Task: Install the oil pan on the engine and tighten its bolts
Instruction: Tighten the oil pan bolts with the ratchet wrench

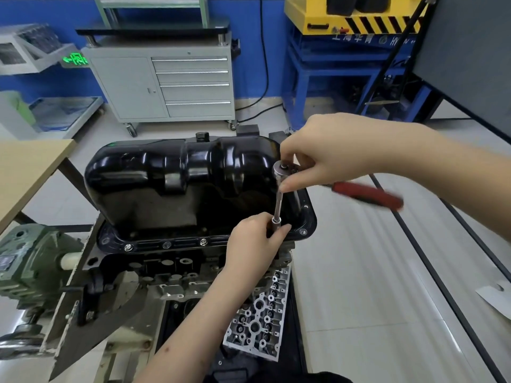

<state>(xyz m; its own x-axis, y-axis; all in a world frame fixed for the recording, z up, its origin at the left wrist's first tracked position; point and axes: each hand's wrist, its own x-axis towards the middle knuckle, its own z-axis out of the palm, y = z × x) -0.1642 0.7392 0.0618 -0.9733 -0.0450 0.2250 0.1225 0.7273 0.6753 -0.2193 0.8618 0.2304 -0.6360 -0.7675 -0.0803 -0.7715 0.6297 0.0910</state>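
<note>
A glossy black oil pan (177, 178) sits on the upturned engine block (171, 269), its flange carrying several bolts (203, 241) along the near edge. A ratchet wrench (284, 168) with a red handle (367, 195) stands on a long extension bar (278, 204) at the pan's near right corner. My right hand (331, 153) grips the ratchet head from above. My left hand (257, 241) pinches the socket at the bar's lower end, hiding the bolt under it.
A green gearbox of the engine stand (33, 269) is at the left. A cylinder head (260, 313) lies below the block. A wooden table (27, 170) stands at left, a grey tool cabinet (168, 87) behind, a blue and yellow bench (345, 51) at back right.
</note>
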